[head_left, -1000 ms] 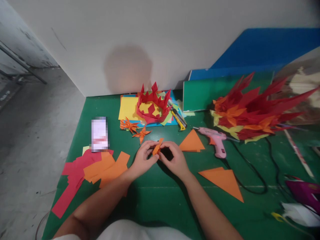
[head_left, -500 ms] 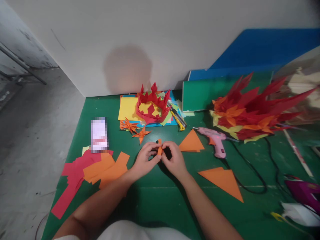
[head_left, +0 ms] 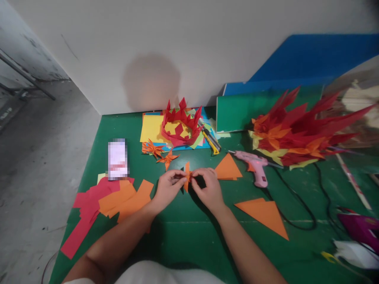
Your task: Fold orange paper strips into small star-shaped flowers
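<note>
Between my hands, above the green table, is a small folded orange paper piece (head_left: 187,177) with pointed ends up and down. My left hand (head_left: 170,187) pinches its left side with thumb and fingers. From the right, my right hand (head_left: 208,188) pinches the same piece at its middle. Two folded orange paper flowers (head_left: 168,158) lie just beyond my left hand. Orange paper triangles (head_left: 227,167) lie beside my right hand, and a larger orange triangle (head_left: 265,215) lies nearer to me.
A red paper crown (head_left: 182,138) rests on coloured sheets beside a yellow cutter (head_left: 211,142). Right of it lie a pink glue gun (head_left: 256,167) with a cord and a red-orange paper flame shape (head_left: 308,134). At left are a phone (head_left: 117,159) and red and orange strips (head_left: 89,205).
My left hand has shifted slightly left. The orange piece has turned a little and its pointed ends now show more spread out. Everything else has stayed in place.
</note>
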`<state>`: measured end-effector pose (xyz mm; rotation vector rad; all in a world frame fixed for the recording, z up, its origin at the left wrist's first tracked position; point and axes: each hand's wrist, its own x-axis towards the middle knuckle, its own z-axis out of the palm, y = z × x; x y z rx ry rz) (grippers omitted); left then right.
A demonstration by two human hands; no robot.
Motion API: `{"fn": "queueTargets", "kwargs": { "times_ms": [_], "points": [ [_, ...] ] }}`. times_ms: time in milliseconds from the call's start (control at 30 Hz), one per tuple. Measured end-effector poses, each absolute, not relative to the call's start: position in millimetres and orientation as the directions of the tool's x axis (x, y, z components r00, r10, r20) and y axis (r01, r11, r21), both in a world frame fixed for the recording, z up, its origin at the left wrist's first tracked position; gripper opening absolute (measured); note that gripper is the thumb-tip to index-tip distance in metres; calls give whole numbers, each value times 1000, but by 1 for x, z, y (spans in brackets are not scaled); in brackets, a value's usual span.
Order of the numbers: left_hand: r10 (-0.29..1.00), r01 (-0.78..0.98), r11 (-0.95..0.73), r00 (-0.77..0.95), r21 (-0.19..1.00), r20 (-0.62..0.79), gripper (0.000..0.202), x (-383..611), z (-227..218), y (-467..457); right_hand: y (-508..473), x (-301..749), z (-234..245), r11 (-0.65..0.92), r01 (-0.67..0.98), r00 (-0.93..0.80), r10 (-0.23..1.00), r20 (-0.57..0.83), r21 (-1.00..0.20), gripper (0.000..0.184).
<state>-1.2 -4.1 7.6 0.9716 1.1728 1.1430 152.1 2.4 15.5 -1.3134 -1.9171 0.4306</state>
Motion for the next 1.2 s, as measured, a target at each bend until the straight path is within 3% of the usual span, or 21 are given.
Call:
{"fn": "queueTargets", "kwargs": {
  "times_ms": [267,433,600,833,1033,1200],
  "points": [
    [971,-150,238,45,960,-234,21,-3,9,-4,2,154,18,453,650,-217,880,422,-610,14],
    [998,68,40,55,997,-44,16,-8,9,-5,3,158,15,489,653,-269,863,427,-578,15],
    [983,303,-185,71,935,171,12,-11,14,-5,2,161,14,496,653,-273,859,434,-572,15],
    [959,404,-280,162,871,233,15,-13,14,-5,2,161,15,495,653,-294,863,411,-574,14],
    [935,487,-327,289,810,204,13,-13,9,-2,3,162,14,516,670,-372,855,361,-533,14],
    [935,574,-348,270,742,230,14,-11,9,-1,5,164,14,520,678,-400,854,332,-519,13]
  ]
}}
